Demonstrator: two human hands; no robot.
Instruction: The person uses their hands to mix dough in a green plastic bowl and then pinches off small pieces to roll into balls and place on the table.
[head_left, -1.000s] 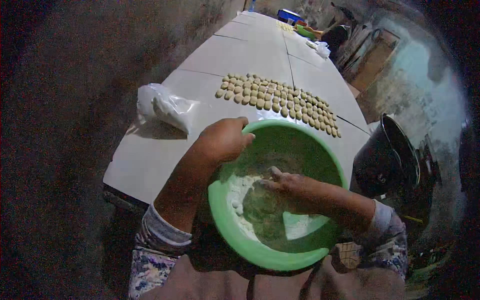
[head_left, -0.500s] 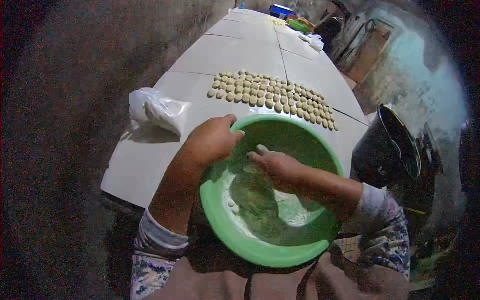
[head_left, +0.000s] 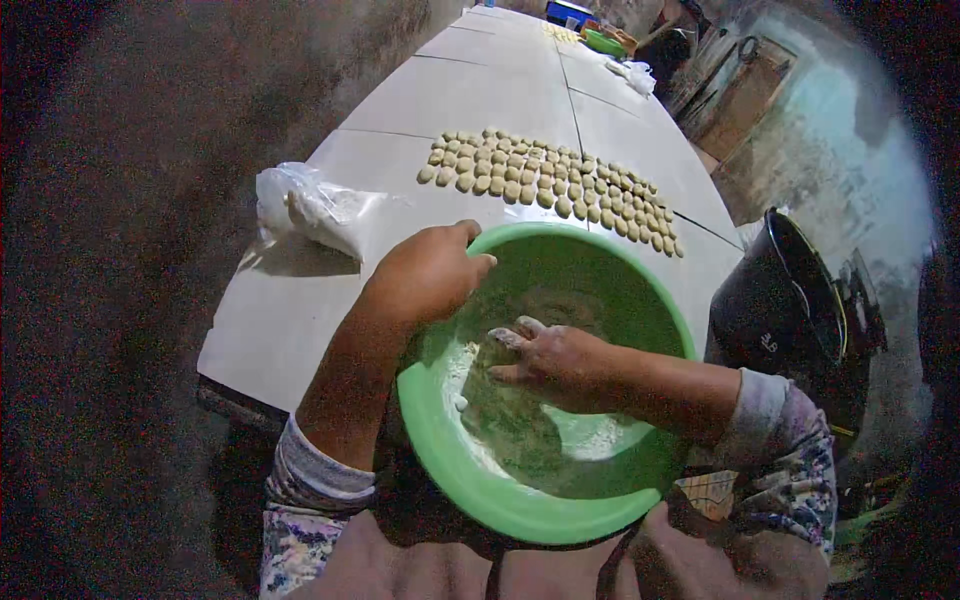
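A wide green plastic basin [head_left: 530,522] is tilted toward me between my arms at the table's near end. My left hand [head_left: 430,275] grips its upper left rim, thumb on the inner side. Inside the basin, my right hand [head_left: 555,362] is low over the bottom, fingers apart and tips white with flour. No object shows in it. White flour [head_left: 590,437] lies in patches on the basin's bottom and along its left wall, with a small white lump there. Whether the dull brownish area under my right hand is dough or shadowed basin, I cannot make out.
Several rows of small oval dough pieces [head_left: 545,180] lie on the white tiled table [head_left: 480,90] beyond the basin. A clear plastic bag of white powder [head_left: 320,212] sits left. A black bucket [head_left: 765,300] stands right. Another green basin [head_left: 605,42] and a blue box [head_left: 568,14] are far off.
My right hand has moved slightly down and nearer to me in the basin, its fingers now more spread. My left hand keeps its grip on the rim.
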